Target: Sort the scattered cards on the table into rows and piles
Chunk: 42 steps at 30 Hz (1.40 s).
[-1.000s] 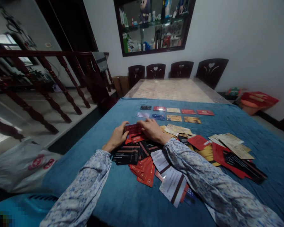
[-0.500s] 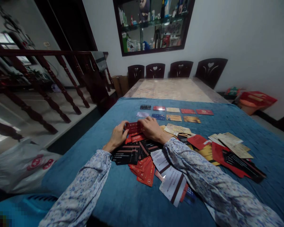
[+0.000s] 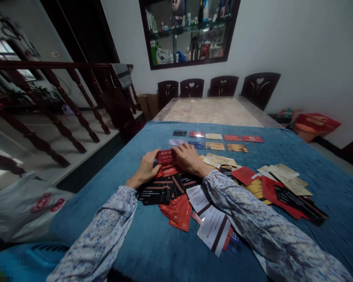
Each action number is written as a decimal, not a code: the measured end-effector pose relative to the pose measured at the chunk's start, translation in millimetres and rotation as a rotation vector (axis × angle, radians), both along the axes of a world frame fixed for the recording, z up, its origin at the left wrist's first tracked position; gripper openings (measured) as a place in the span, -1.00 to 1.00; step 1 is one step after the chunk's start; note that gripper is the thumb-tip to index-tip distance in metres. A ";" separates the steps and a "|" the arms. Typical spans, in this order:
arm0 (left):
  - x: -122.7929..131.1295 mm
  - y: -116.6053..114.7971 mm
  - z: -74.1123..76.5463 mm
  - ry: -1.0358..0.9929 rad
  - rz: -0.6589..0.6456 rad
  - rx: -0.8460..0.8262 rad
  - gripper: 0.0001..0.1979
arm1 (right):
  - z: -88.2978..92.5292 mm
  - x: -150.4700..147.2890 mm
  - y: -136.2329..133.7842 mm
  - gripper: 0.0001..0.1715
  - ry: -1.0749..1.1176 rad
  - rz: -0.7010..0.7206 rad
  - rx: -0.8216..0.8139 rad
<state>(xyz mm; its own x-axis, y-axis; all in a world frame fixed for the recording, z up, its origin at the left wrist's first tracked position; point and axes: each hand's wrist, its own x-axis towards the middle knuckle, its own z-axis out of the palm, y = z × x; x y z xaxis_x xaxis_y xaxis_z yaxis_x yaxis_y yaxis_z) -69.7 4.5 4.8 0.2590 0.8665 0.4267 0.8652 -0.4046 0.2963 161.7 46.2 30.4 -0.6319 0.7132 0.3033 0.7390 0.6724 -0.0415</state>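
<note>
A dark red card (image 3: 166, 157) is held upright, tilted a little, between my two hands. My left hand (image 3: 147, 166) pinches its left end, and my right hand (image 3: 190, 158) closes on its right end, covering part of it. Just below lie loose red cards (image 3: 169, 171) and fanned black cards (image 3: 154, 192) with brown stripes. Nearer to me are orange-red cards (image 3: 181, 213) and silver-grey cards (image 3: 213, 227) with dark stripes. Beyond my hands, single cards lie in two rows, among them a black card (image 3: 180, 133) and a gold card (image 3: 237, 148).
A blue cloth (image 3: 129, 235) covers the near part of the table. More mixed cards, with a red envelope-like piece (image 3: 245, 175), lie to the right. Dark chairs (image 3: 224, 86) stand at the far end. A white plastic bag (image 3: 20, 207) and a blue plastic seat (image 3: 26, 260) are at the left.
The dark red card has tipped so that its face shows more clearly between my hands. Both hands stay in nearly the same place; the view has shifted slightly.
</note>
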 end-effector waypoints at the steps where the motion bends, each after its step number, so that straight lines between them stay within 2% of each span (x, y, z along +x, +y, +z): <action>1: -0.2 0.9 -0.2 0.004 -0.001 -0.003 -0.39 | -0.9 0.4 0.8 -0.42 -0.001 -0.003 0.011; 10: 0.3 6.7 4.3 0.098 0.024 -0.020 -0.48 | 2.0 5.1 3.7 -0.41 -0.025 0.004 0.036; 20: 11.4 11.9 32.7 0.251 0.029 -0.117 -0.48 | 18.5 12.6 5.5 -0.40 -0.084 0.008 -0.040; 27: 20.1 30.7 47.6 0.329 -0.011 -0.194 -0.53 | 24.2 18.9 15.4 -0.40 -0.127 -0.034 -0.085; 42: 49.0 81.6 56.8 0.385 -0.089 -0.262 -0.54 | 31.1 53.4 63.4 -0.49 -0.128 -0.060 -0.163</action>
